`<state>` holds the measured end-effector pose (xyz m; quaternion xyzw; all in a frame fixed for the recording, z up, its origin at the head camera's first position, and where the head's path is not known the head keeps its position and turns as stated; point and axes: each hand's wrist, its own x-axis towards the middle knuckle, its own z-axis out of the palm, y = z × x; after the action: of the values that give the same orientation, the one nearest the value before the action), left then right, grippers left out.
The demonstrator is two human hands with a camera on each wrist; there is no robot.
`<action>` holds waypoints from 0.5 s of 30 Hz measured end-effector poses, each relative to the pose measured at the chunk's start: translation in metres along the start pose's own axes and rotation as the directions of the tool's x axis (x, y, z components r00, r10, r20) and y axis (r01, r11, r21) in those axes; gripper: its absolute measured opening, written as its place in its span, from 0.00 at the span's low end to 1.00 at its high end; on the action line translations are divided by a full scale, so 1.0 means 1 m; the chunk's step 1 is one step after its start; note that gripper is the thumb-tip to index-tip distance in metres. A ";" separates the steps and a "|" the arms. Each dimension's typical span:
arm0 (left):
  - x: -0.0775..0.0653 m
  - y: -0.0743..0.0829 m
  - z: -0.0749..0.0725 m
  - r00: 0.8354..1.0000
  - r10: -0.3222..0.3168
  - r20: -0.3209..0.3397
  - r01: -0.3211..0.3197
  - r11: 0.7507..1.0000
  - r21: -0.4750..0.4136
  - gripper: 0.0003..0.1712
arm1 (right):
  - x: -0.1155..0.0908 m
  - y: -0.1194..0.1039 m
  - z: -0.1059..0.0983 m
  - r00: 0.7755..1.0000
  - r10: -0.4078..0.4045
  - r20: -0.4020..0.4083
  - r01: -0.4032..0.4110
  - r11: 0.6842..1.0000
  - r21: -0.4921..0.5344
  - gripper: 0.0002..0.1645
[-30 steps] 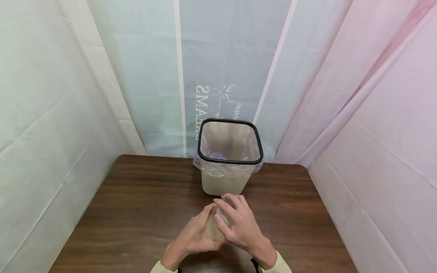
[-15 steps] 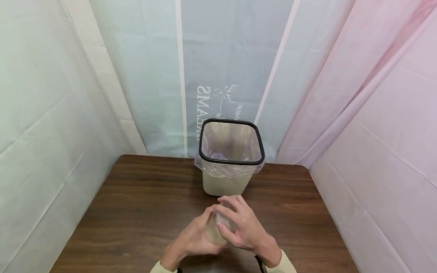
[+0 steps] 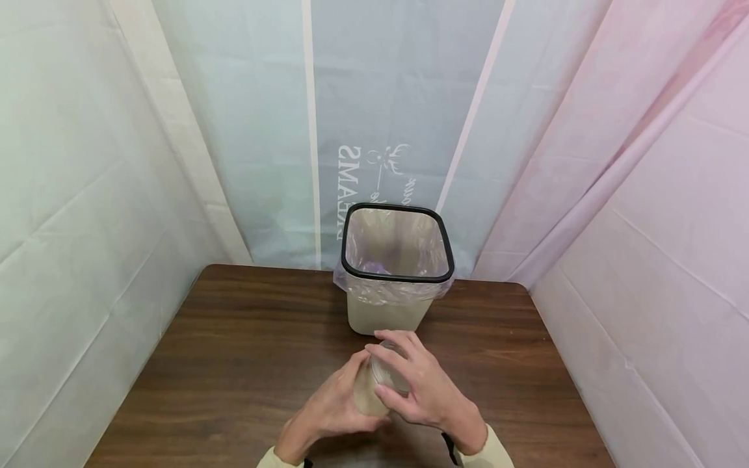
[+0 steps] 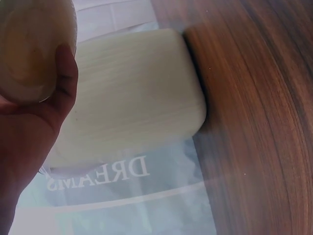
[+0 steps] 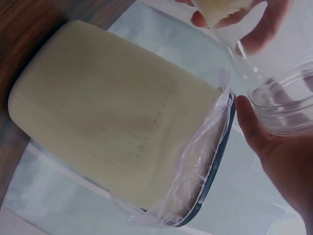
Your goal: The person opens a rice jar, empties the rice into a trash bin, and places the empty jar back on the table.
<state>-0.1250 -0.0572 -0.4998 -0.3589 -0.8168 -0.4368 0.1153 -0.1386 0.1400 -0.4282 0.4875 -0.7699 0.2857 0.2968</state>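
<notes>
In the head view my left hand (image 3: 333, 406) grips a clear jar (image 3: 365, 393) with pale cream contents, tilted over the table in front of the bin. My right hand (image 3: 427, 390) has fingers and thumb spread around the clear round lid (image 3: 386, 374) at the jar's upper right end. The right wrist view shows the ridged see-through lid (image 5: 288, 100) beside my right thumb, with the jar (image 5: 222, 10) and left fingertips beyond it. From the left wrist, the jar's base (image 4: 32, 54) shows cream and yellowish, with a finger curled along its side.
A cream waste bin (image 3: 386, 315) with a black rim (image 3: 398, 279) and a thin clear liner (image 3: 380, 292) stands just beyond my hands. Something purple lies inside it. The dark wood table (image 3: 251, 364) ends at hanging cloth (image 3: 263, 130) behind and at both sides.
My right hand has shifted slightly to the right, and more of the ridged lid shows between its fingers. The left hand and jar stay nearly in place.
</notes>
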 end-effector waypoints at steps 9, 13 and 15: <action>0.001 -0.001 0.005 0.999 -0.032 -0.004 0.032 0.997 0.076 0.61 | -0.004 -0.010 0.000 0.967 0.245 0.066 -0.230 0.957 -0.178 0.30; 0.001 -0.002 0.008 1.000 -0.021 -0.014 0.022 0.996 0.086 0.61 | -0.005 -0.013 0.003 0.947 0.312 0.079 -0.288 0.930 -0.228 0.28; 0.001 -0.002 0.009 1.000 -0.017 -0.018 0.018 0.996 0.087 0.61 | -0.006 -0.014 0.004 0.937 0.342 0.076 -0.315 0.917 -0.244 0.28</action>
<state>-0.1259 -0.0504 -0.5064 -0.3426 -0.8372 -0.4048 0.1339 -0.1242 0.1355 -0.4337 0.3297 -0.8846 0.2119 0.2529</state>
